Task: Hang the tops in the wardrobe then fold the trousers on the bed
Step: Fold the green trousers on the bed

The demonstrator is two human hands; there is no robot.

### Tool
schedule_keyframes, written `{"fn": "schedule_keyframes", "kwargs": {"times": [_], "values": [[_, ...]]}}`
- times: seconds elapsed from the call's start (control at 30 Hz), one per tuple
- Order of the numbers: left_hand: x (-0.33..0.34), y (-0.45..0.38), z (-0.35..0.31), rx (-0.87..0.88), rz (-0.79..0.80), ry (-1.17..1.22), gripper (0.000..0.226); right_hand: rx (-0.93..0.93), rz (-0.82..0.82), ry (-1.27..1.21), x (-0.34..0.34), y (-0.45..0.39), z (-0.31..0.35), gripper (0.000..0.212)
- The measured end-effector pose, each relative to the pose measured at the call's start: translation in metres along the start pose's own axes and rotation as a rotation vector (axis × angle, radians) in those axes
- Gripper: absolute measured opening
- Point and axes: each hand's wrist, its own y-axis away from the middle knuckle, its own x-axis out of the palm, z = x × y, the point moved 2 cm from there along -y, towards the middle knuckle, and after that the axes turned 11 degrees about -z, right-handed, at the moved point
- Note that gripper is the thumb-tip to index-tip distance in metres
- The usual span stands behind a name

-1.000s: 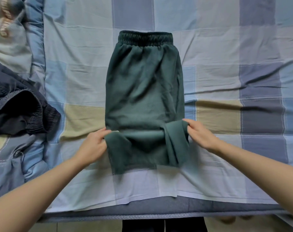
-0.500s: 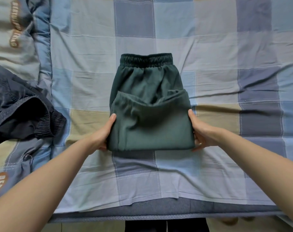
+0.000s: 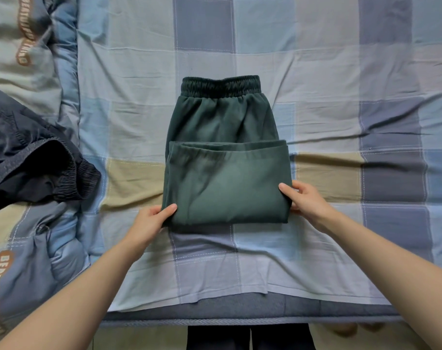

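Fingers [image 3: 170,209] of the left hand [image 3: 149,223] curl round the near left corner of the green trousers [image 3: 225,183], thumb lying on top of the cloth and the rest tucked beneath the fold. On the opposite side, the right hand [image 3: 307,200] pinches the near right corner in the same manner, thumb on top, the other digits bent against the edge of the bundle. Both hands hold the garment; neither is flat or slack.

Green trousers lie at the middle of the bed [image 3: 341,84], on a checked sheet of blue, grey and tan squares. The lower portion is folded up over the upper, forming a thick rectangular layer nearest the person. Its far edge stops short of the elastic waistband [image 3: 221,85], which lies exposed at the far end, gathered and darker than the rest. The fold edges are roughly square, with slight wrinkling on the top layer.

A dark garment [image 3: 33,168] with an elastic cuff or waistband lies crumpled at the left side, well apart from the green trousers, resting partly on a quilt [image 3: 25,46] bearing brown lettering.
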Motion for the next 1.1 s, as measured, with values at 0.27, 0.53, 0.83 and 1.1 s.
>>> {"fn": "schedule_keyframes", "kwargs": {"times": [0.27, 0.53, 0.83, 1.1], "values": [[0.006, 0.01, 0.021, -0.039, -0.144, 0.134, 0.005, 0.146, 0.069, 0.012, -0.007, 0.011, -0.023, 0.036], [0.0, 0.015, 0.032, -0.104, -0.17, 0.23, 0.022, 0.163, -0.025, 0.026, 0.01, 0.029, -0.038, 0.021], [-0.013, 0.08, 0.034, -0.173, -0.146, 0.187, 0.026, 0.217, -0.146, -0.096, -0.005, 0.093, -0.027, 0.041], [-0.039, 0.174, 0.006, -0.181, 0.24, -0.135, 0.076, 0.162, 0.08, 0.248, -0.039, 0.182, -0.008, 0.03]]}}
